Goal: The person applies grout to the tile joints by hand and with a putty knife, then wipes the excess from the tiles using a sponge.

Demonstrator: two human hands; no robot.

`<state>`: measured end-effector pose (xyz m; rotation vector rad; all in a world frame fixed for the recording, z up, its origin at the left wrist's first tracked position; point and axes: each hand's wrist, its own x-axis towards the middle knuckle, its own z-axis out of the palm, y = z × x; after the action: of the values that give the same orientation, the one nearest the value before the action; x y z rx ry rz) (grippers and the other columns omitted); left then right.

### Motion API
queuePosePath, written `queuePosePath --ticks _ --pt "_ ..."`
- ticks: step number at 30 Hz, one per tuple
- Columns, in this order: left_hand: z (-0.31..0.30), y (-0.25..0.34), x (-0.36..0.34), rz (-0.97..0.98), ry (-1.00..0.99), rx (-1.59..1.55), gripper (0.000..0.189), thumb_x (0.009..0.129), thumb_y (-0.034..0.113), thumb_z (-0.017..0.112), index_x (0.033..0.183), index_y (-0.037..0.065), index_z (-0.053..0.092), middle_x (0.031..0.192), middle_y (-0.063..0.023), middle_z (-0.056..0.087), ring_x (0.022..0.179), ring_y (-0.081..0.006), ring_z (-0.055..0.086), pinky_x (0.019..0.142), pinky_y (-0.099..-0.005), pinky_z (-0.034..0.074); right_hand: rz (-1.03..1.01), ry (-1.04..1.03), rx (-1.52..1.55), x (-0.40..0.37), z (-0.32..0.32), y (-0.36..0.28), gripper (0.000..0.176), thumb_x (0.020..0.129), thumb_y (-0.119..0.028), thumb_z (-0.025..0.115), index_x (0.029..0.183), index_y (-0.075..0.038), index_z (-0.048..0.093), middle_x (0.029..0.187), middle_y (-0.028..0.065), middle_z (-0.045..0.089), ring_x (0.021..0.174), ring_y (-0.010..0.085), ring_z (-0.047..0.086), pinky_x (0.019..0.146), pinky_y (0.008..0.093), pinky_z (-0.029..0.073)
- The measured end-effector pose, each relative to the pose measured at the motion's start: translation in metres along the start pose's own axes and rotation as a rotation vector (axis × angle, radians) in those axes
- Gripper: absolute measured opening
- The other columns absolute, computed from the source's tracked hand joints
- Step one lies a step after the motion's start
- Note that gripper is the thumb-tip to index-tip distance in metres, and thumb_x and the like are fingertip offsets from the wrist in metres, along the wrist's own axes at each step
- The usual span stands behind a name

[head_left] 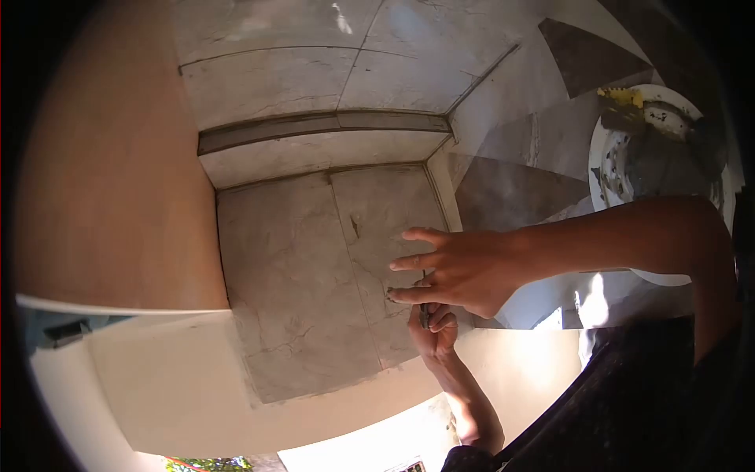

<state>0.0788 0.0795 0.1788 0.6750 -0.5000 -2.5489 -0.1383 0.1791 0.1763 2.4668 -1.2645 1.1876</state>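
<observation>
My right hand (pixel 468 271) reaches in from the right, back of the hand showing, fingers spread over the grey tiles (pixel 295 275). A ring sits on one finger, and a grey dab of paste is at the lowest fingertip. Just below it, my left hand (pixel 432 330) has its fingers curled around a small dark tool (pixel 425 316). The thin upper part of that tool passes behind the right hand's fingers, so its kind is hidden. Both hands are close together, and the right hand's lower fingers overlap the tool.
A white basin (pixel 598 161) smeared with grey paste stands at the right, with a yellow toothed piece (pixel 625 97) at its rim. A raised tiled step (pixel 314 149) crosses the upper middle. An orange-toned wall (pixel 118 173) borders the left side. Dark triangular tiles (pixel 511 189) lie beside the basin.
</observation>
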Motion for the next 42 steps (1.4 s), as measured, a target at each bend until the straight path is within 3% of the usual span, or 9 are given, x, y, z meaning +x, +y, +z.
queuePosePath --ticks 4,6,9,12,14,19,30,41,42 --pt "-0.013 -0.018 -0.005 -0.015 -0.177 -0.172 0.024 0.09 0.013 0.039 0.099 -0.007 0.049 0.079 -0.0117 0.048 0.06 -0.0139 0.049 0.049 -0.021 0.046 -0.01 0.062 0.057 -0.008 -0.006 -0.015 0.054 0.084 -0.018 0.049 0.133 -0.001 0.033 0.111 0.017 0.058 0.131 0.0249 0.029 0.109 0.0509 0.011" --pt "-0.02 -0.021 -0.007 0.015 -0.194 -0.128 0.024 0.091 0.014 0.039 0.099 -0.006 0.049 0.079 -0.0115 0.048 0.059 -0.0136 0.049 0.048 -0.0209 0.045 0.038 0.139 0.204 -0.01 -0.009 -0.026 0.066 0.067 -0.005 0.055 0.131 -0.002 0.038 0.115 0.0163 0.056 0.131 0.025 0.029 0.109 0.0512 0.009" --pt "-0.04 -0.028 -0.011 0.043 -0.227 -0.106 0.025 0.091 0.016 0.039 0.101 -0.006 0.049 0.08 -0.0102 0.048 0.059 -0.0119 0.048 0.047 -0.0196 0.043 0.04 -0.021 0.123 -0.016 -0.002 -0.035 0.068 0.065 -0.004 0.055 0.131 -0.002 0.037 0.114 0.0161 0.056 0.132 0.0266 0.027 0.108 0.0518 0.011" --pt "-0.042 -0.04 -0.015 0.113 -0.118 -0.177 0.022 0.089 0.014 0.04 0.099 -0.003 0.05 0.075 -0.0062 0.048 0.054 -0.0092 0.045 0.044 -0.018 0.041 0.078 -0.156 0.146 -0.02 -0.015 -0.037 0.067 0.064 -0.003 0.054 0.13 -0.001 0.039 0.117 0.0181 0.052 0.132 0.0287 0.026 0.106 0.0526 0.014" --pt "-0.036 -0.049 -0.015 0.287 0.256 0.237 0.018 0.086 0.011 0.039 0.097 0.001 0.051 0.068 -0.0019 0.047 0.049 -0.0068 0.041 0.04 -0.0172 0.037 0.118 -0.215 0.157 -0.016 -0.016 -0.038 0.068 0.064 -0.002 0.053 0.13 -0.001 0.039 0.121 0.02 0.049 0.132 0.0302 0.025 0.106 0.052 0.016" --pt "-0.019 -0.06 -0.014 0.247 0.231 0.185 0.017 0.086 0.01 0.039 0.096 0.005 0.052 0.065 -0.0003 0.049 0.047 -0.0063 0.04 0.036 -0.0166 0.033 0.07 -0.218 0.047 -0.005 0.004 -0.033 0.058 0.062 -0.001 0.058 0.119 -0.009 0.053 0.139 0.0174 0.026 0.131 0.0355 0.02 0.102 0.0547 0.019" --pt "-0.034 -0.047 0.004 0.369 0.214 0.366 0.028 0.086 0.011 0.033 0.108 -0.002 0.046 0.084 -0.0118 0.058 0.058 -0.0152 0.056 0.04 -0.0249 0.04 0.195 -0.214 0.196 0.006 0.017 -0.002 0.039 0.063 0.007 0.054 0.096 -0.008 0.067 0.131 0.0128 0.038 0.126 0.0319 0.028 0.1 0.0468 0.024" --pt "-0.045 -0.03 0.055 0.339 0.205 0.094 0.024 0.087 0.011 0.036 0.107 0.005 0.047 0.083 -0.0066 0.058 0.053 -0.0154 0.054 0.039 -0.0266 0.041 0.401 -0.187 0.604 0.025 0.012 0.062 0.033 0.066 0.003 0.053 0.098 -0.003 0.06 0.122 0.0144 0.043 0.118 0.0336 0.036 0.099 0.0408 0.029" --pt "-0.045 -0.028 0.058 0.425 0.22 0.101 0.023 0.087 0.012 0.036 0.105 0.006 0.049 0.081 -0.0045 0.058 0.053 -0.0126 0.054 0.039 -0.0242 0.039 0.367 -0.036 0.382 0.04 0.005 0.082 0.036 0.066 0.001 0.053 0.102 -0.002 0.057 0.12 0.0156 0.043 0.117 0.0337 0.037 0.098 0.0415 0.029"
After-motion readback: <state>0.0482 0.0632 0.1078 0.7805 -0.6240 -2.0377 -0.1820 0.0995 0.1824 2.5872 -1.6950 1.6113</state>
